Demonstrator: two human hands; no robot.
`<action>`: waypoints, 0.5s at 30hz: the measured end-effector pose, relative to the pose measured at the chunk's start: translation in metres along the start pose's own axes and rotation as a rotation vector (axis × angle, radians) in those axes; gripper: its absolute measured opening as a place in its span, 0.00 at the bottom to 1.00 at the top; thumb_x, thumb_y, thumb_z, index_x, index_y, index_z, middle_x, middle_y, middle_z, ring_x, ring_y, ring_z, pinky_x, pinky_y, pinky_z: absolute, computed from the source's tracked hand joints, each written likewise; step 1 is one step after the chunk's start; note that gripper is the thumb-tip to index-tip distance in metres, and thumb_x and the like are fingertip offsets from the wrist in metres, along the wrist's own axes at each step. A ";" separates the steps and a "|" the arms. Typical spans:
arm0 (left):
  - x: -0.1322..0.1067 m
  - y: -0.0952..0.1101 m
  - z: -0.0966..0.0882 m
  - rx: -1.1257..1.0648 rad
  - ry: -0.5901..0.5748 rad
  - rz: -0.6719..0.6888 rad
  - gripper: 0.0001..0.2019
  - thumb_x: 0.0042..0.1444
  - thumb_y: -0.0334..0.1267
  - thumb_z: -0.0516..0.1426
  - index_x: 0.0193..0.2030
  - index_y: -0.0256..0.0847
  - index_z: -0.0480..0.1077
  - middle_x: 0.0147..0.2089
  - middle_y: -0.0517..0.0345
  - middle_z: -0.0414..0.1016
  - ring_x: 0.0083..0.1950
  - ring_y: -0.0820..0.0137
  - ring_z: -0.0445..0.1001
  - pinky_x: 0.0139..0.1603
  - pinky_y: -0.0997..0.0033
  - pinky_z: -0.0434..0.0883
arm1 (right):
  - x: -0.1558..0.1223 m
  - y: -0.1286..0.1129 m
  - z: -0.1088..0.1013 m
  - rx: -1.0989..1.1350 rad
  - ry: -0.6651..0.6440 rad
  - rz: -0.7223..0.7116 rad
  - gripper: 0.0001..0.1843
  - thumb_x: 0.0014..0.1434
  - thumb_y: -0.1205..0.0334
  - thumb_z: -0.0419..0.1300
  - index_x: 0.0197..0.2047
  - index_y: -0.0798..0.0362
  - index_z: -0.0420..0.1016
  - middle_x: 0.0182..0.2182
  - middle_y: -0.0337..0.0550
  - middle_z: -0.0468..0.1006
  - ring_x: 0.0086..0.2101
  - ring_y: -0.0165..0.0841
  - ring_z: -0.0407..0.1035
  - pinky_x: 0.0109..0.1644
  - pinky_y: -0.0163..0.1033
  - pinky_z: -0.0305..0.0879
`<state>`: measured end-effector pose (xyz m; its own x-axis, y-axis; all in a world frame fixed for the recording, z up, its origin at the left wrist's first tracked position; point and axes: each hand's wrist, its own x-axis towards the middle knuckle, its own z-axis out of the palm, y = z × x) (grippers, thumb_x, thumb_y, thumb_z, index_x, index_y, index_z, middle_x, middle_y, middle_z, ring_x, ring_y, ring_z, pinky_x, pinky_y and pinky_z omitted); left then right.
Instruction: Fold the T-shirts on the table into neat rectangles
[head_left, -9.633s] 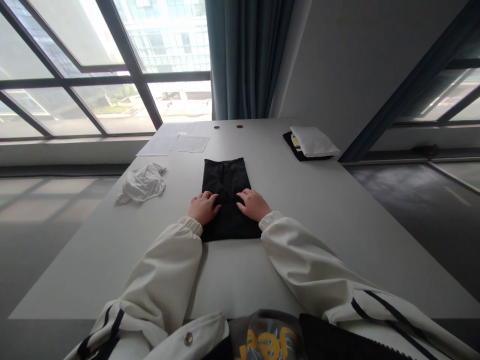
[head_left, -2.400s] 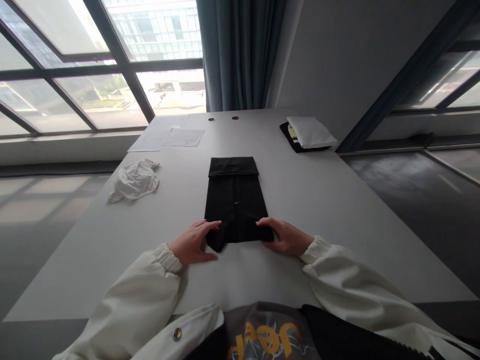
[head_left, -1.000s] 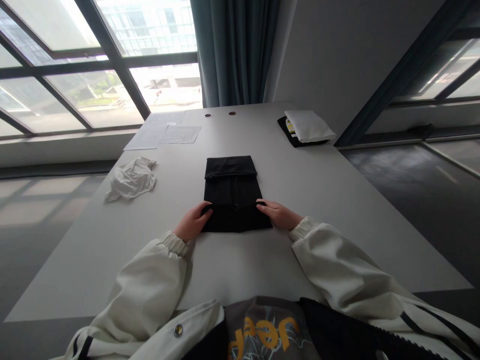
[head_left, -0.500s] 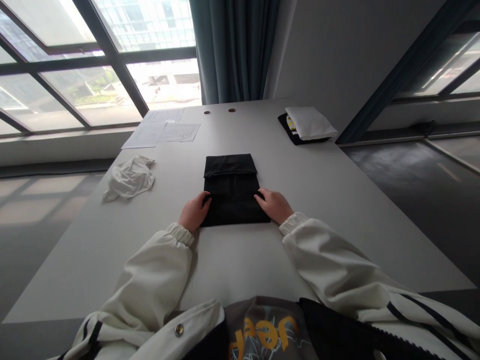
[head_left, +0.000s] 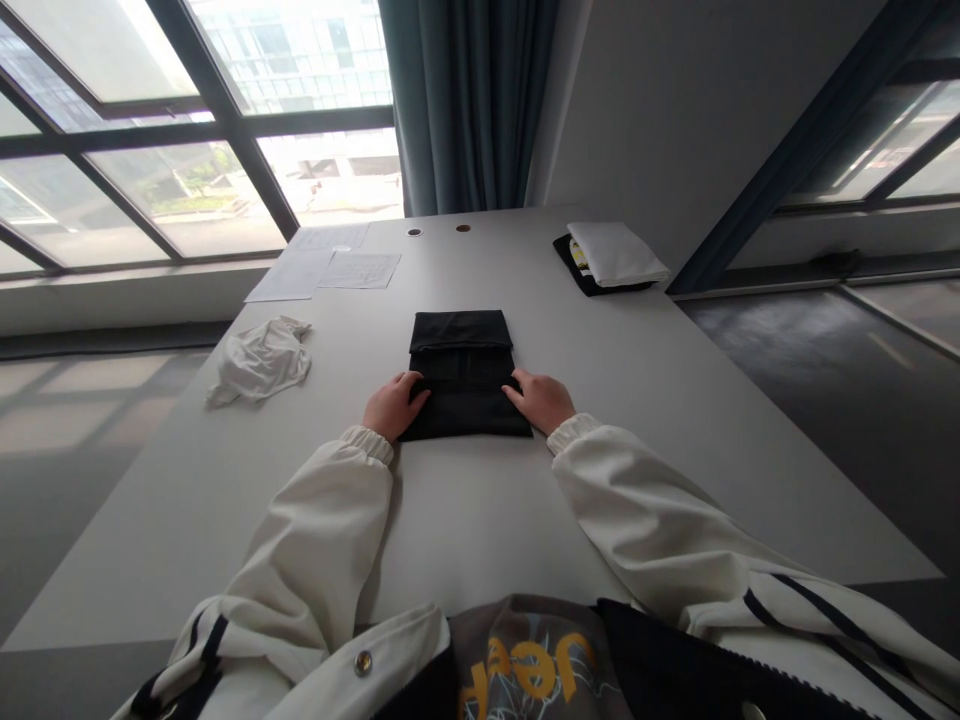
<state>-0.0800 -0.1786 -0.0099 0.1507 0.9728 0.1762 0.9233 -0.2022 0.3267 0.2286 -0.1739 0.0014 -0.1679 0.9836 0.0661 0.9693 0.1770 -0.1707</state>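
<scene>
Grey table (head_left: 465,520) by windows (head_left: 150,120) bears black cloth (head_left: 465,375), its sides gripped by left hand (head_left: 394,405) and right hand (head_left: 541,400).

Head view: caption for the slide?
Left hand and right hand rest on the near corners of a folded black garment on a table, white cloth nearby.

We log a long white table (head_left: 480,520). On it: a folded black cloth (head_left: 463,375) mid-table, a crumpled white cloth (head_left: 260,360) left. Papers (head_left: 330,272) far left, a folded pile (head_left: 615,252) far right.
</scene>
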 end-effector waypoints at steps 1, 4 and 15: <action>0.000 0.001 -0.002 0.006 0.021 0.008 0.19 0.68 0.48 0.59 0.62 0.47 0.71 0.62 0.48 0.76 0.55 0.54 0.79 0.55 0.57 0.76 | -0.001 -0.001 -0.001 0.018 0.038 0.002 0.17 0.73 0.50 0.56 0.56 0.52 0.76 0.42 0.52 0.84 0.41 0.45 0.78 0.43 0.42 0.68; -0.005 0.016 -0.010 0.052 0.163 0.072 0.22 0.68 0.47 0.59 0.66 0.45 0.69 0.67 0.43 0.70 0.61 0.52 0.76 0.62 0.52 0.73 | -0.009 -0.009 -0.003 0.074 0.229 -0.061 0.19 0.72 0.53 0.57 0.58 0.55 0.76 0.52 0.58 0.80 0.50 0.49 0.74 0.53 0.48 0.70; -0.023 0.051 0.033 0.172 -0.106 0.283 0.30 0.73 0.52 0.50 0.78 0.46 0.60 0.81 0.47 0.54 0.81 0.49 0.53 0.79 0.41 0.53 | -0.031 -0.050 0.042 0.025 0.037 -0.239 0.37 0.73 0.52 0.51 0.78 0.62 0.57 0.76 0.62 0.55 0.74 0.54 0.49 0.76 0.62 0.47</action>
<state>-0.0245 -0.2080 -0.0275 0.4369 0.8890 0.1373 0.8843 -0.4524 0.1158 0.1776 -0.2120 -0.0336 -0.3849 0.9118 0.1432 0.8980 0.4058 -0.1700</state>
